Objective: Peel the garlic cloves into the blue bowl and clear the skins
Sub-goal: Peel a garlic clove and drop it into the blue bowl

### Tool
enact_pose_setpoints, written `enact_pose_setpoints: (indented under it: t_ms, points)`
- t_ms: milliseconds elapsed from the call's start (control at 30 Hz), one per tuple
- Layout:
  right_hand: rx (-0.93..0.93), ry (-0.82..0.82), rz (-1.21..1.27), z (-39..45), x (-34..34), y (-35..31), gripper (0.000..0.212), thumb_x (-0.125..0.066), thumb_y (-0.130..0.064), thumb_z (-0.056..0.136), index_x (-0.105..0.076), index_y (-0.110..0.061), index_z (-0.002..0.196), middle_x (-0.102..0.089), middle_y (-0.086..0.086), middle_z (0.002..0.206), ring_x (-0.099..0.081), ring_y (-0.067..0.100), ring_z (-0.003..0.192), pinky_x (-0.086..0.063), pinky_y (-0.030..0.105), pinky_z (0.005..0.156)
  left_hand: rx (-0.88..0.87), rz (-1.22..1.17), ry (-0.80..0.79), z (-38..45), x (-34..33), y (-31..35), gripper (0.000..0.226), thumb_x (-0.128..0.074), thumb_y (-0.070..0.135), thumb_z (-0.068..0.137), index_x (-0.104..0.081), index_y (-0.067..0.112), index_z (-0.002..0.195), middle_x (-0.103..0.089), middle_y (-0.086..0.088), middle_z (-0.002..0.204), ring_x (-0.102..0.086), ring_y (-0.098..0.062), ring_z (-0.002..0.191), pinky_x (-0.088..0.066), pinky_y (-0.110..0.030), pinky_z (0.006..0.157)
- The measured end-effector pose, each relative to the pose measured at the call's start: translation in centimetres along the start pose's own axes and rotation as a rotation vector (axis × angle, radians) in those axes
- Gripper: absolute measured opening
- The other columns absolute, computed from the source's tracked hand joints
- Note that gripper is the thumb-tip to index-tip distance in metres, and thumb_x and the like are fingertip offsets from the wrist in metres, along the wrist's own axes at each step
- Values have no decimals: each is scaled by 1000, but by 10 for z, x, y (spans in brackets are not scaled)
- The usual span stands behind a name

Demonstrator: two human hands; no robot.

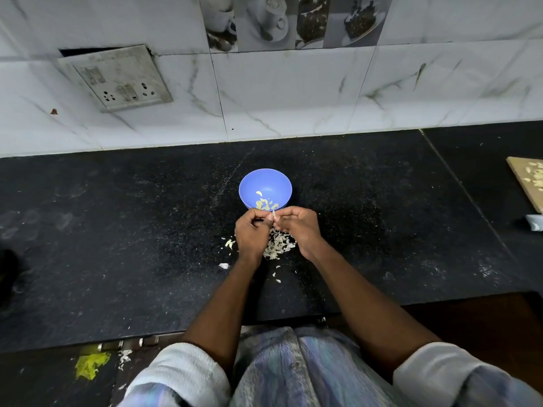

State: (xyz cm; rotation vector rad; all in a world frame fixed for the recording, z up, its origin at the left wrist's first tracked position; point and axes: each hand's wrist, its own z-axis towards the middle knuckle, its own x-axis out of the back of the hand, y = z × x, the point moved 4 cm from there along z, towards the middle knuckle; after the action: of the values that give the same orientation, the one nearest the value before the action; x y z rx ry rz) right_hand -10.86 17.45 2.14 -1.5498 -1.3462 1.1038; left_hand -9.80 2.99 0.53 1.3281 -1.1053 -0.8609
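Both hands meet just near of the blue bowl (265,188), which stands mid-counter (117,230). The left hand (250,233) and right hand (299,227) have fingers curled together on one small garlic clove (273,215), pinched between them above the bowl's near rim; a pale tip of it shows. Several peeled cloves (266,203) lie in the bowl's bottom, so peeling appears well under way. A heap of skins (277,245) lies on the counter under the hands, with stray flakes (230,243) to its left and nearer. None of this is cleared, so that step appears wholly outstanding. Unpeeled stock is not identifiable; whether more cloves remain cannot be told. A board (529,180) at far right carries pale pieces, too small to identify. A socket plate (117,79) sits on the tiled wall (293,92) at far left. No brand, label or writing is legible.
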Motion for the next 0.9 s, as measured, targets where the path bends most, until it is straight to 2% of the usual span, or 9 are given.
enact_pose_setpoints:
  t_ms: [167,267,433,500,567,633,700,800,900]
  points:
    - [203,22,-221,1,-4,-6,9,-71,9,87,-73,0,86,-75,10,76,-67,11,68,-56,26,68,372,-244,-1,-3,-11,-1,19,-61,-6,88,-77,5,84,-69,-1,69,-55,-7,58,-46,-20,55]
    - [167,17,-250,5,-4,-4,12,-68,11,87,-73,-1,86,-74,10,76,-67,11,68,-55,25,67,493,-289,-15,-3,-14,-5,21,-58,-5,89,-76,6,85,-66,-2,72,-51,-10,59,-41,-23,54]
    - [-253,-31,10,9,-1,-2,17,-59,18,88,-71,9,96,-69,15,75,-60,17,66,-52,25,65,-39,-30,-101,2,-5,-1,15,-69,-2,89,-71,11,82,-74,-6,80,-67,-16,73,-57,-30,70]
    - [-346,-80,42,11,2,-1,19,-56,19,91,-71,8,95,-72,11,73,-60,13,64,-53,20,63,-144,50,-158,9,-3,-6,10,-71,4,88,-70,12,82,-74,-5,83,-68,-19,76,-58,-35,74]
    - [-309,-81,-31,11,3,0,16,-59,16,91,-71,8,98,-70,9,71,-59,13,64,-52,20,61,-145,77,-181,11,-2,-8,11,-72,4,90,-71,11,82,-75,-5,82,-66,-15,74,-56,-32,72]
    - [-105,-26,-208,11,4,-2,10,-64,10,91,-71,4,95,-67,8,71,-59,12,64,-51,21,60,30,-12,-137,6,-6,-7,16,-70,0,92,-75,12,82,-74,-4,77,-62,-11,69,-53,-25,65]
    - [150,12,-387,12,1,-4,8,-69,5,90,-71,-2,88,-70,4,75,-64,10,68,-54,24,66,367,-162,-63,2,-10,-12,23,-63,-3,90,-75,14,81,-68,2,70,-53,-8,62,-44,-22,56]
    - [319,19,-554,10,-3,-1,12,-69,4,89,-70,-7,85,-72,-2,79,-69,10,76,-55,24,72,718,-322,-100,0,-17,-19,26,-52,-1,91,-69,16,82,-58,3,62,-44,-9,54,-33,-20,45]
    - [169,25,-513,9,0,4,13,-67,4,85,-72,-7,85,-74,1,80,-68,13,74,-55,26,68,611,-248,-48,-4,-17,-22,23,-56,-2,90,-69,14,80,-61,-1,67,-47,-11,54,-39,-21,45]
